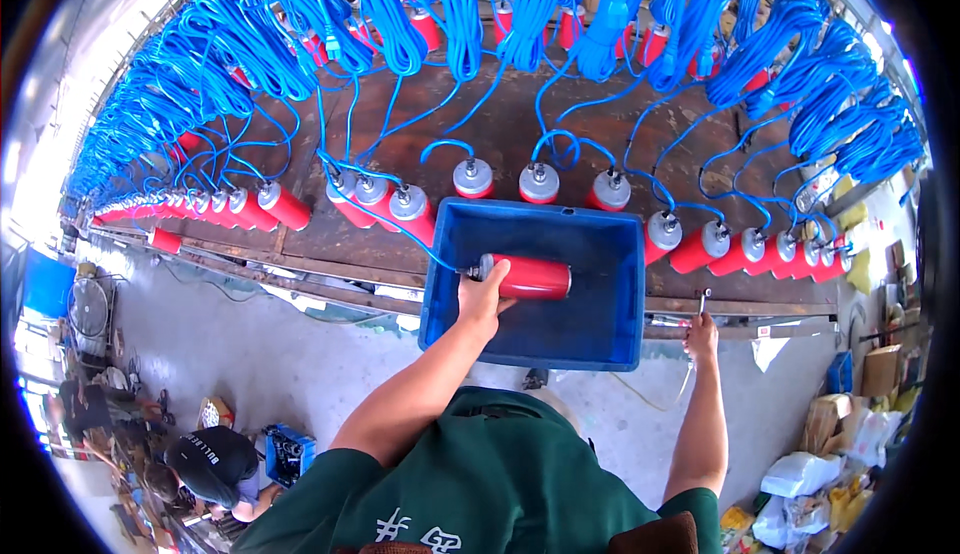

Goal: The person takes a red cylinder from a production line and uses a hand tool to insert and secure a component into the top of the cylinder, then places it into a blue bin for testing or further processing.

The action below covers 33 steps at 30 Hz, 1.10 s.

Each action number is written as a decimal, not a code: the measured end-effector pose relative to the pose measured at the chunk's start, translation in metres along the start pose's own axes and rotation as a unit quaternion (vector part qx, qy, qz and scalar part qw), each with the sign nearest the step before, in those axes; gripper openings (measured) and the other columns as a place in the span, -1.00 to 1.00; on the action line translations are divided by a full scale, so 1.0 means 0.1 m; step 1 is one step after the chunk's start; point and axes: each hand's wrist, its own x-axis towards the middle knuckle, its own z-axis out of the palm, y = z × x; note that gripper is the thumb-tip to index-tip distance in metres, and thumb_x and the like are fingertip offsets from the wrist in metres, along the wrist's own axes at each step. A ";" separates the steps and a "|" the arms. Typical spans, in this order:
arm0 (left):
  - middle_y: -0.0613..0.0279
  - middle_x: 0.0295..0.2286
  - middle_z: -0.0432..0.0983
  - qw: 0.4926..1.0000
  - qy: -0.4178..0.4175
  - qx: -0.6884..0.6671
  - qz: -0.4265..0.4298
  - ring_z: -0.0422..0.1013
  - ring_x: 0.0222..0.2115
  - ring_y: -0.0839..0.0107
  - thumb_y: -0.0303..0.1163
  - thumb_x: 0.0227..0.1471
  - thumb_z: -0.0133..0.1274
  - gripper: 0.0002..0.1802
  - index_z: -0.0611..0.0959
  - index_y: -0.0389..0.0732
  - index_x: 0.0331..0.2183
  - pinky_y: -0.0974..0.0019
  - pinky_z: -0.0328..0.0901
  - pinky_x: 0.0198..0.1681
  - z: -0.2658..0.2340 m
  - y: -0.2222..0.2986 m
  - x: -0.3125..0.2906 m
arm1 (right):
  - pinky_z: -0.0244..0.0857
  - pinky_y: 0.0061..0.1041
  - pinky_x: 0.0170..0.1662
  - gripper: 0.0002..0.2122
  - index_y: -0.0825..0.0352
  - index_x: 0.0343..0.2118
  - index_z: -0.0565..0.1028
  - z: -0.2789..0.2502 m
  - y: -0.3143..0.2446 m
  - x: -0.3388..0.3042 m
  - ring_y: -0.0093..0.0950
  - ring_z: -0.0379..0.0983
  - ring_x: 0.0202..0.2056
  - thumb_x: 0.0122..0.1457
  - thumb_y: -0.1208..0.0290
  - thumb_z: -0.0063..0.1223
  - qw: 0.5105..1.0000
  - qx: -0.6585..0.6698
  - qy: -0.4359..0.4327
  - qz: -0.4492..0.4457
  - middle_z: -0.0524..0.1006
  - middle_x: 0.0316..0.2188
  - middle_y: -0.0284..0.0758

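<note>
My left hand (480,304) is wrapped round the cable end of a red cylinder (540,278) with a silver rim. It lies on its side over the blue plastic bin (432,319), its blue cable (405,230) leading up to the left. Whether the cylinder touches anything inside the bin, I cannot tell. To the right of the bin, my right hand (702,337) is closed on a slim metal-tipped tool (705,300) pointing away from me. A thin pale hose (686,386) hangs below that hand.
Red cylinders with grey caps (713,239) line the brown workbench (400,119) on both sides of the bin. Bundled blue cables (460,14) hang along the far side. Bags and boxes (800,474) lie at right. A person (210,464) crouches lower left beside a blue crate (287,454).
</note>
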 end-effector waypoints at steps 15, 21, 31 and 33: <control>0.04 -0.05 0.52 0.989 0.012 0.032 -0.146 0.49 -0.04 0.09 -0.40 0.30 0.08 -0.67 0.57 -0.23 0.06 -0.20 0.47 0.08 -0.53 -0.06 0.24 | 0.39 -0.01 0.21 -0.48 0.32 0.21 0.39 0.11 -0.32 0.03 0.19 0.41 0.16 0.13 0.55 0.15 0.959 -0.259 0.056 -0.096 0.42 0.11 0.15; 0.01 0.14 0.37 0.985 -0.070 0.097 -0.126 0.40 0.14 -0.01 -0.40 0.30 0.07 -0.43 0.39 -0.24 0.28 -0.25 0.46 0.12 -0.70 0.10 0.01 | 0.42 -0.02 0.12 -0.51 0.24 0.21 0.42 0.16 -0.23 0.01 0.11 0.49 0.05 0.20 0.69 -0.03 0.938 -0.286 0.117 -0.158 0.51 0.03 0.03; -0.23 -0.11 0.70 0.822 -0.220 0.496 0.176 0.66 -0.16 0.15 -0.23 0.31 0.17 -0.45 0.60 -0.36 0.21 0.18 0.48 -0.06 -0.81 0.22 -0.33 | 0.35 -0.11 0.24 -0.53 0.24 0.21 0.49 0.21 -0.19 0.05 0.01 0.44 0.16 0.20 0.56 0.14 0.911 -0.341 0.131 -0.191 0.52 0.14 -0.09; -0.22 -0.09 0.70 0.808 -0.221 0.518 0.176 0.66 -0.19 0.09 -0.24 0.30 0.18 -0.48 0.63 -0.33 0.18 0.16 0.49 -0.07 -0.75 0.33 -0.46 | 0.34 -0.11 0.24 -0.60 0.27 0.20 0.50 0.22 -0.19 -0.12 0.02 0.39 0.20 0.29 0.52 -0.02 0.928 -0.289 0.152 -0.178 0.43 0.24 -0.08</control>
